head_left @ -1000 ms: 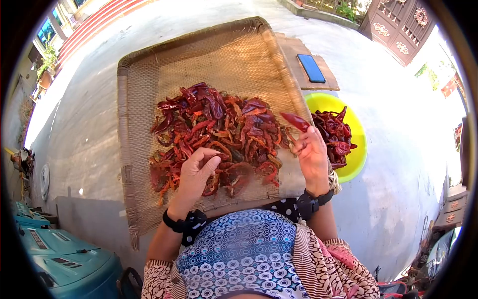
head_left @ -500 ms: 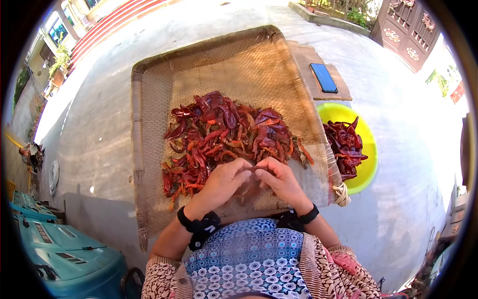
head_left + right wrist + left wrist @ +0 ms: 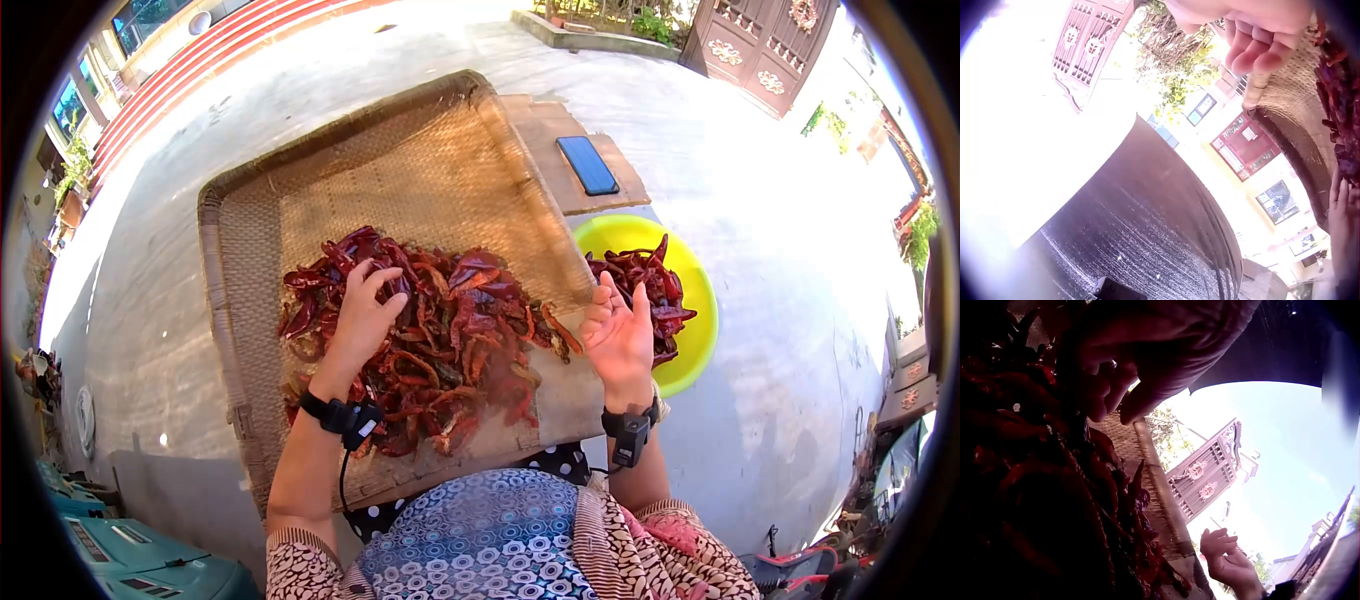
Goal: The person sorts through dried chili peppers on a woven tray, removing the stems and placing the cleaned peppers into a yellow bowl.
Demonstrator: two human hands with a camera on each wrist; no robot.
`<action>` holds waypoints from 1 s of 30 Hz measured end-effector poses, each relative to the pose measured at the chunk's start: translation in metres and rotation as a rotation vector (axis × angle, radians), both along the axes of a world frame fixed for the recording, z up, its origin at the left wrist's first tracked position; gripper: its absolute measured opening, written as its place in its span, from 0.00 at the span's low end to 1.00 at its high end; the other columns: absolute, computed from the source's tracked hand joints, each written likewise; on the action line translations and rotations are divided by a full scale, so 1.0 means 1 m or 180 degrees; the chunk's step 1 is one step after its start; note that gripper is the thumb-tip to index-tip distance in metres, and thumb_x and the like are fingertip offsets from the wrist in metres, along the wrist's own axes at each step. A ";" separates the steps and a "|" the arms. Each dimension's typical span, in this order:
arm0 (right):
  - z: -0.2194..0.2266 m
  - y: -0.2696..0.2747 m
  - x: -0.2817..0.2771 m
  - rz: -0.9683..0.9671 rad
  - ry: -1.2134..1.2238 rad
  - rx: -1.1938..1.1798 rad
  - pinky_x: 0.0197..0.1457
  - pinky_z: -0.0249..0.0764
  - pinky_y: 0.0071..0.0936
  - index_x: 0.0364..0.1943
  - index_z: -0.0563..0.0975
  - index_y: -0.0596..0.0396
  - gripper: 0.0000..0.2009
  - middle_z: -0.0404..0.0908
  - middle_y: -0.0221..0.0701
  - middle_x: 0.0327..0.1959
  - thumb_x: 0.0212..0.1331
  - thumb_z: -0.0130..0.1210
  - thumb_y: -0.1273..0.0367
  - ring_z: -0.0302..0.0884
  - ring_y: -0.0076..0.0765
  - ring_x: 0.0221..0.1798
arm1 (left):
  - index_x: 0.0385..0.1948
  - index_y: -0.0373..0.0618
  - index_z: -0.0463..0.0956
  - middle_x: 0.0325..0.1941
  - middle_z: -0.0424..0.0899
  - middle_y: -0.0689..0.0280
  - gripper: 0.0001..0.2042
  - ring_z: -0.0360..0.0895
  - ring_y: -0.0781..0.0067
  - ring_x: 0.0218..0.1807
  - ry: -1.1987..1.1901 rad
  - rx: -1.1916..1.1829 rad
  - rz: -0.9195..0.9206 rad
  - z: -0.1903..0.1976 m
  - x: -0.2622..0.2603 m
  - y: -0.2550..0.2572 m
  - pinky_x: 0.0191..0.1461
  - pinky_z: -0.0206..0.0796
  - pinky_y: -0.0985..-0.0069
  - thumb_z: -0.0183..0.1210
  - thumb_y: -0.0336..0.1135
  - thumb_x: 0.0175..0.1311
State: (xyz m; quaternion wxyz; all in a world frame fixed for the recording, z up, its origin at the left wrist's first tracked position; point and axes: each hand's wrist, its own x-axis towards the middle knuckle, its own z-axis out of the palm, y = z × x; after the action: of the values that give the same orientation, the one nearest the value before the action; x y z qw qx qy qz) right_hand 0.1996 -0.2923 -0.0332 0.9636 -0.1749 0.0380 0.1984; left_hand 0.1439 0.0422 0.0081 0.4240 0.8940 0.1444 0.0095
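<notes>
A heap of dried red chili peppers [image 3: 470, 300] lies in a wide woven tray [image 3: 400, 145]. My left hand [image 3: 362, 315] reaches over the upper left of the heap, its fingers spread and loosely bent right at a glossy dark red pepper. In the left wrist view, the left hand's fingertips [image 3: 1099, 411] hang just above the peppers. My right hand [image 3: 618, 338] is raised with its palm up beside the tray's right edge, holding nothing. It partly overlaps a yellow-green bowl [image 3: 700, 340] of dark red peppers [image 3: 640, 275].
A phone [image 3: 588, 165] lies on a piece of cardboard [image 3: 530, 125] beyond the bowl. Teal containers [image 3: 150, 560] stand at the lower left. Red steps [image 3: 200, 80] and a brown gate [image 3: 755, 50] are farther off across the concrete yard.
A second ago my right hand held up a red pepper; then both hands met over one near my body. Now they are apart, the left over the heap, the right by the bowl.
</notes>
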 end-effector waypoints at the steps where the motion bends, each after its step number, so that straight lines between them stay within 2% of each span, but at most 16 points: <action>1: -0.005 0.001 -0.002 0.0117 -0.0036 -0.0021 0.35 0.71 0.23 0.51 0.75 0.52 0.17 0.79 0.24 0.35 0.71 0.46 0.56 0.72 0.23 0.32 | 0.61 0.46 0.69 0.72 0.53 0.54 0.20 0.76 0.72 0.35 -0.0001 -0.0103 -0.0022 -0.004 0.004 0.001 0.44 0.73 0.72 0.55 0.34 0.67; 3: -0.008 0.011 -0.012 0.0326 -0.0122 -0.0435 0.34 0.71 0.23 0.50 0.75 0.52 0.15 0.79 0.25 0.36 0.71 0.46 0.58 0.72 0.23 0.31 | 0.63 0.46 0.68 0.72 0.56 0.55 0.21 0.76 0.73 0.35 -0.0005 -0.0216 -0.0007 -0.006 0.003 -0.004 0.43 0.73 0.73 0.54 0.32 0.67; 6: -0.005 0.036 -0.028 0.0649 -0.0587 -0.1409 0.34 0.71 0.21 0.50 0.74 0.53 0.14 0.78 0.26 0.35 0.71 0.45 0.60 0.72 0.22 0.31 | 0.56 0.41 0.73 0.67 0.62 0.60 0.16 0.75 0.75 0.36 -0.0669 -0.0318 -0.0053 -0.015 -0.008 -0.006 0.44 0.71 0.75 0.54 0.29 0.67; 7: -0.002 0.044 -0.031 0.0829 -0.0758 -0.1613 0.35 0.71 0.19 0.51 0.73 0.53 0.13 0.78 0.27 0.35 0.70 0.47 0.62 0.73 0.20 0.31 | 0.52 0.40 0.75 0.63 0.64 0.64 0.14 0.74 0.77 0.39 -0.0861 -0.0304 -0.0094 -0.004 -0.016 -0.016 0.46 0.70 0.76 0.53 0.28 0.67; 9: 0.007 0.060 -0.036 0.1046 -0.1120 -0.2186 0.36 0.71 0.18 0.52 0.72 0.54 0.13 0.78 0.27 0.35 0.69 0.49 0.64 0.73 0.19 0.32 | 0.52 0.40 0.75 0.61 0.65 0.65 0.13 0.73 0.79 0.44 -0.0728 -0.0944 -0.0278 0.020 -0.032 -0.032 0.48 0.69 0.79 0.53 0.26 0.67; 11: 0.014 0.079 -0.040 0.1170 -0.1586 -0.2692 0.35 0.69 0.18 0.53 0.71 0.55 0.13 0.76 0.26 0.35 0.68 0.52 0.67 0.72 0.19 0.33 | 0.52 0.39 0.75 0.61 0.65 0.66 0.13 0.73 0.80 0.46 -0.0629 -0.1402 -0.0498 0.022 -0.043 -0.039 0.50 0.69 0.80 0.53 0.25 0.67; 16: 0.011 0.107 -0.047 0.1418 -0.1962 -0.3031 0.34 0.68 0.14 0.50 0.71 0.57 0.11 0.74 0.24 0.33 0.67 0.53 0.69 0.71 0.16 0.32 | 0.53 0.40 0.74 0.58 0.68 0.66 0.13 0.74 0.79 0.50 -0.0156 -0.2670 -0.0594 0.013 -0.056 -0.045 0.51 0.69 0.80 0.52 0.27 0.68; 17: 0.011 0.107 -0.048 0.1473 -0.1922 -0.3007 0.34 0.68 0.14 0.49 0.71 0.57 0.11 0.74 0.24 0.33 0.67 0.53 0.70 0.71 0.16 0.31 | 0.53 0.40 0.74 0.55 0.72 0.66 0.13 0.75 0.79 0.49 -0.0179 -0.2638 -0.0490 0.013 -0.057 -0.046 0.51 0.69 0.80 0.50 0.29 0.70; 20: 0.006 0.104 -0.050 0.1582 -0.1869 -0.2951 0.33 0.68 0.15 0.46 0.72 0.57 0.08 0.76 0.24 0.31 0.67 0.53 0.70 0.71 0.15 0.28 | 0.52 0.38 0.74 0.54 0.75 0.63 0.12 0.77 0.75 0.46 0.0127 -0.3376 -0.0181 0.002 -0.059 -0.042 0.51 0.71 0.78 0.50 0.30 0.71; 21: 0.003 0.102 -0.051 0.1604 -0.1829 -0.2898 0.32 0.68 0.15 0.47 0.72 0.56 0.09 0.76 0.23 0.30 0.66 0.54 0.69 0.71 0.15 0.28 | 0.51 0.38 0.74 0.48 0.79 0.64 0.12 0.78 0.75 0.43 0.0288 -0.3769 -0.0069 0.003 -0.058 -0.040 0.49 0.72 0.78 0.50 0.30 0.70; 24: 0.007 0.095 -0.048 0.1673 -0.1692 -0.2827 0.33 0.69 0.15 0.47 0.73 0.57 0.10 0.77 0.24 0.30 0.66 0.55 0.69 0.71 0.15 0.28 | 0.50 0.38 0.74 0.45 0.80 0.64 0.12 0.79 0.74 0.42 0.0651 -0.4590 -0.0118 -0.004 -0.055 -0.029 0.46 0.72 0.78 0.51 0.31 0.70; 25: 0.009 0.093 -0.046 0.1629 -0.1619 -0.2844 0.33 0.69 0.15 0.47 0.73 0.57 0.10 0.77 0.25 0.30 0.66 0.55 0.69 0.71 0.15 0.28 | 0.52 0.39 0.73 0.47 0.78 0.65 0.13 0.77 0.77 0.44 0.0651 -0.4063 -0.0079 0.003 -0.054 -0.028 0.48 0.70 0.79 0.50 0.31 0.69; 27: 0.019 0.083 -0.039 0.1362 -0.1335 -0.2780 0.33 0.69 0.15 0.46 0.73 0.58 0.10 0.78 0.26 0.31 0.65 0.55 0.70 0.72 0.16 0.28 | 0.51 0.40 0.74 0.48 0.76 0.66 0.12 0.76 0.77 0.44 0.0031 -0.2362 -0.0068 0.007 -0.046 -0.019 0.47 0.70 0.78 0.52 0.30 0.68; 28: 0.020 0.075 -0.032 0.1103 -0.1230 -0.2880 0.34 0.70 0.15 0.46 0.73 0.57 0.09 0.78 0.26 0.31 0.66 0.54 0.70 0.72 0.17 0.28 | 0.50 0.40 0.74 0.48 0.75 0.66 0.12 0.75 0.76 0.44 -0.0264 -0.1508 -0.0060 0.008 -0.041 -0.012 0.47 0.70 0.78 0.53 0.30 0.67; 29: 0.018 0.065 -0.023 0.0745 -0.1205 -0.2777 0.34 0.69 0.16 0.47 0.73 0.55 0.09 0.77 0.25 0.30 0.67 0.53 0.69 0.72 0.17 0.28 | 0.48 0.41 0.74 0.47 0.73 0.65 0.11 0.74 0.75 0.44 -0.0689 -0.1193 -0.0012 0.008 -0.033 -0.003 0.46 0.69 0.77 0.55 0.29 0.65; 30: 0.016 0.055 -0.015 0.0304 -0.1002 -0.2400 0.34 0.69 0.17 0.49 0.73 0.55 0.10 0.77 0.24 0.30 0.67 0.53 0.68 0.71 0.18 0.27 | 0.47 0.41 0.74 0.47 0.73 0.62 0.11 0.73 0.70 0.46 -0.0937 -0.0406 0.0071 0.015 -0.026 0.006 0.48 0.69 0.76 0.56 0.29 0.63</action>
State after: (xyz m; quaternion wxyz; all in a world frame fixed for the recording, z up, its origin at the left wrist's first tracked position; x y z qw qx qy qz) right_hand 0.1849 -0.2372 -0.0177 0.8158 -0.5456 -0.0481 0.1858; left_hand 0.1183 0.0485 0.0236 0.4964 0.8525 0.0910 0.1359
